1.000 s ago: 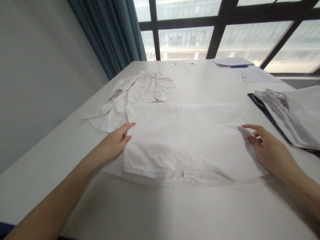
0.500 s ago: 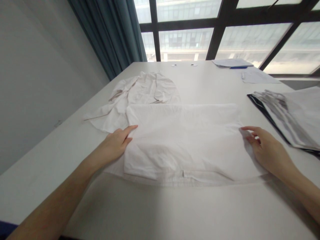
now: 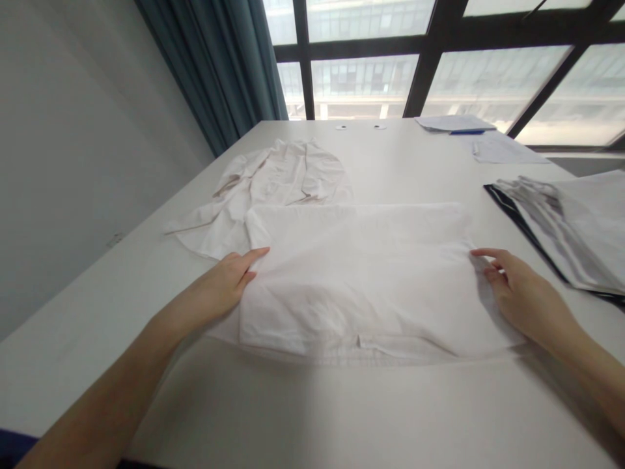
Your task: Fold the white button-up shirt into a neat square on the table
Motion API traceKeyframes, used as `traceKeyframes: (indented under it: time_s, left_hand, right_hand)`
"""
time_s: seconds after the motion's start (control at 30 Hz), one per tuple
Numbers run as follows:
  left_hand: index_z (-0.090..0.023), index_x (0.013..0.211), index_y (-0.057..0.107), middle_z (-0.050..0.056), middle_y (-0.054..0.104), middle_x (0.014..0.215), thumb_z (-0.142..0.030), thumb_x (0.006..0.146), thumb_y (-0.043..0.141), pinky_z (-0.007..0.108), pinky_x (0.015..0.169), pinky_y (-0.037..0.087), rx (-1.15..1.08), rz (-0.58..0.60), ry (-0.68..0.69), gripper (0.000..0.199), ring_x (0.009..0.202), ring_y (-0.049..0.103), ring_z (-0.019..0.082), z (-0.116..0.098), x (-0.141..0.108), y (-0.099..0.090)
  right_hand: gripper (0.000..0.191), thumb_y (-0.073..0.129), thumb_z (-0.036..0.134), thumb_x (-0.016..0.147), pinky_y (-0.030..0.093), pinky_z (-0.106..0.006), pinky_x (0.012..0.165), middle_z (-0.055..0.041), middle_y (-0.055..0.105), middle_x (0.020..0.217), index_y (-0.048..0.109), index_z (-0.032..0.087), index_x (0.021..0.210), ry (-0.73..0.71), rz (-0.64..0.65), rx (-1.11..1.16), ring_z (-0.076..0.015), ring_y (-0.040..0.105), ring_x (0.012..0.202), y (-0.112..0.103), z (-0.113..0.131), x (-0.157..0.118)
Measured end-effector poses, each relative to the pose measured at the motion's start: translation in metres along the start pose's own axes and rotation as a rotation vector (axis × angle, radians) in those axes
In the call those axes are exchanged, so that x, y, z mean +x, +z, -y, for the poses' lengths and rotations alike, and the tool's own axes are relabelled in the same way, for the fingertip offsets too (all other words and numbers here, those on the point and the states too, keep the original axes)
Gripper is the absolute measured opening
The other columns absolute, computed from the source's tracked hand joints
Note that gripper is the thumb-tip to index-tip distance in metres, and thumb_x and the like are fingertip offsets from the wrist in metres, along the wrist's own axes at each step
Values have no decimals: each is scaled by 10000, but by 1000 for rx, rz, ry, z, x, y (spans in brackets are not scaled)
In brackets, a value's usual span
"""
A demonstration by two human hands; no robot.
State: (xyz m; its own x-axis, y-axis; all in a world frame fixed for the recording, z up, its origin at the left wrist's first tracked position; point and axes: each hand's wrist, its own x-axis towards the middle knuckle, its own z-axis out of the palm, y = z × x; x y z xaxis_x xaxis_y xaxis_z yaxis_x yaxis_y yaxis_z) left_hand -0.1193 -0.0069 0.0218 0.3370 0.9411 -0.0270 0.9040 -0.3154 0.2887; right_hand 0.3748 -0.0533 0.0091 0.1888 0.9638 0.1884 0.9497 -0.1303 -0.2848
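Observation:
A white shirt point(image 3: 361, 273) lies folded into a wide rectangle on the white table, with wrinkles and a stitched hem along its near side. At its left edge is my left hand point(image 3: 227, 280), its index finger lying on top and its thumb close to the edge, the cloth held between. My right hand point(image 3: 522, 286) pinches the right edge with its fingertips. Behind the folded part, a crumpled white garment point(image 3: 293, 172) spreads toward the left; whether it is joined to the folded part I cannot tell.
On the right lies a stack of white and black folded cloth point(image 3: 581, 228). Papers point(image 3: 456, 122) with a blue pen point(image 3: 467, 132) rest at the far right of the table point(image 3: 390, 417). Beyond stand a window and a blue curtain point(image 3: 229, 71); a grey wall borders the left.
Almost nothing differs. Both hands keep their hold on the folded shirt's side edges, and the cloth between them has shifted very slightly.

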Motion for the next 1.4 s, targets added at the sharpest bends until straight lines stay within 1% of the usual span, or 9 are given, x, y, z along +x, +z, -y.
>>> traceKeyframes:
  time_s: [0.3, 0.6, 0.7, 0.8, 0.9, 1.0, 1.07, 1.2, 1.4]
  left_hand:
    - [-190, 1435, 476, 121, 609, 1289, -378, 913, 344, 434, 1060, 416, -37, 36, -38, 570, 1193, 576, 284, 1, 3, -6]
    - [-191, 1453, 455, 116, 622, 1165, -362, 940, 328, 426, 996, 453, 20, 14, -18, 555, 1088, 600, 281, 7, 2, -2]
    - [-176, 1421, 489, 120, 622, 1054, -291, 929, 375, 439, 953, 458, 201, -49, -8, 518, 1038, 580, 300, -9, 3, -3]
    - [-131, 1245, 607, 141, 593, 949, -220, 905, 426, 455, 866, 466, 367, -213, 69, 395, 960, 552, 320, -38, 4, -4]
    - [-143, 1019, 624, 120, 592, 932, -260, 950, 449, 408, 816, 461, 294, -240, 350, 221, 893, 540, 273, -67, -1, 2]
    - [-174, 910, 577, 73, 584, 896, -385, 966, 496, 354, 771, 441, 170, -78, 658, 232, 823, 524, 222, -89, -10, 11]
    - [-183, 854, 547, 60, 575, 873, -441, 949, 522, 349, 743, 422, 160, -34, 735, 276, 787, 503, 214, -98, -16, 17]
    - [-191, 764, 494, 42, 565, 820, -290, 929, 532, 344, 713, 386, 203, -35, 745, 196, 754, 475, 203, -104, -19, 22]
    - [-194, 720, 490, 26, 562, 755, -272, 888, 576, 340, 685, 362, 242, -53, 778, 204, 739, 467, 199, -102, -19, 18]
  right_hand:
    - [377, 320, 319, 937, 499, -377, 696, -130, 680, 1107, 567, 215, 1203, -91, -33, -87, -292, 675, 918, 6, -2, -4]
    - [405, 287, 348, 967, 494, -391, 679, -118, 652, 1198, 538, 227, 1261, -32, 38, -136, -307, 675, 917, 2, 7, -6]
    - [409, 291, 341, 973, 497, -390, 688, -118, 632, 1243, 520, 217, 1288, -81, 60, -146, -297, 673, 914, 3, 8, -8]
    - [413, 318, 345, 974, 496, -390, 652, -137, 633, 1183, 517, 187, 1300, -130, 49, -188, -284, 669, 824, 3, 11, -11]
    - [447, 375, 362, 958, 488, -399, 606, -166, 624, 1092, 526, 157, 1325, -163, -45, -285, -309, 651, 796, -1, 18, -15]
    - [424, 430, 343, 947, 498, -476, 760, -200, 604, 1118, 569, 152, 1299, -329, -196, -287, -374, 613, 981, -7, 28, -21]
    - [345, 472, 324, 946, 484, -484, 852, -188, 603, 1116, 603, 166, 1223, -562, -222, -148, -349, 597, 1023, -10, 36, -27]
    - [166, 549, 272, 935, 512, -364, 808, -105, 627, 1017, 592, 204, 1080, -969, 17, 104, -237, 610, 947, -6, 55, -43]
    - [68, 527, 250, 951, 512, -349, 748, -80, 613, 943, 555, 200, 989, -961, 175, 150, -215, 581, 869, 4, 65, -50]
